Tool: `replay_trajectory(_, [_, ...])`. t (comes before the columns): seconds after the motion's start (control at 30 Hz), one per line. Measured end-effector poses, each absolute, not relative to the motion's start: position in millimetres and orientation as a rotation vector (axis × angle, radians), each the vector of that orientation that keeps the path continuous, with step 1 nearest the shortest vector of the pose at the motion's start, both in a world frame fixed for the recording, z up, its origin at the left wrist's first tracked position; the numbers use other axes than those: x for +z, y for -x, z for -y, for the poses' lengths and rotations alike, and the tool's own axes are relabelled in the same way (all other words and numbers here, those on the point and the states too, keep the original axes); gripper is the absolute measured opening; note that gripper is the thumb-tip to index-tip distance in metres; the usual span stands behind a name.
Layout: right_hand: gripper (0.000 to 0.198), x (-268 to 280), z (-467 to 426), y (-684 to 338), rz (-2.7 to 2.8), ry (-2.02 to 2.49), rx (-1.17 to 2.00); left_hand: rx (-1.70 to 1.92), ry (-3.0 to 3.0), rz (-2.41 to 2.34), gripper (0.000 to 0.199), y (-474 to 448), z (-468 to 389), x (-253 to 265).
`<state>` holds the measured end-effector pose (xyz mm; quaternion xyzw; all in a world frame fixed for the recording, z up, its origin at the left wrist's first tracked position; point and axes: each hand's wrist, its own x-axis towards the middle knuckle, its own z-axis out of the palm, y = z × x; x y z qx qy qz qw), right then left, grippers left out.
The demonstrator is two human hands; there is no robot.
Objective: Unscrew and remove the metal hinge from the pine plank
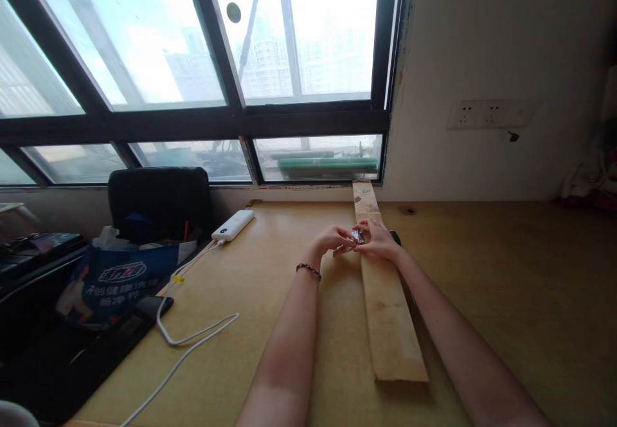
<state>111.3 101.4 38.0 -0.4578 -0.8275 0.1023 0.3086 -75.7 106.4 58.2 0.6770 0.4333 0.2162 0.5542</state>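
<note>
Metal piece (357, 236), small, silver and holed, is sitting between both hands, over the plank (393, 317). The right hand (378, 239) is arching around it, thumb and fingers slightly parted and gripping it, apparently for steadiness. The left hand (332, 239) is meeting its other side with bunched fingertips; I cannot tell whether they are pinching or only touching. Beneath the hands, the plank is lying flat, seemingly giving them a firm support. A wood scrap (341, 253) is poking out under the left hand. Beyond that hand, a power bank (234, 226) is resting on the table (284, 221), its cable (193, 340) trailing nearer.
</note>
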Motion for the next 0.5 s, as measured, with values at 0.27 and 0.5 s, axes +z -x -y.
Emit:
replay_trajectory(0.27, [0.057,39,-101,-110,2.178,1.22,0.261,0.537,-1.481,-1.035,0.034,77,-113,56])
replay_trajectory(0.5, [0.058,38,-101,-110,2.189,1.213,0.272,0.583,-1.519,-1.074,0.035,75,-116,52])
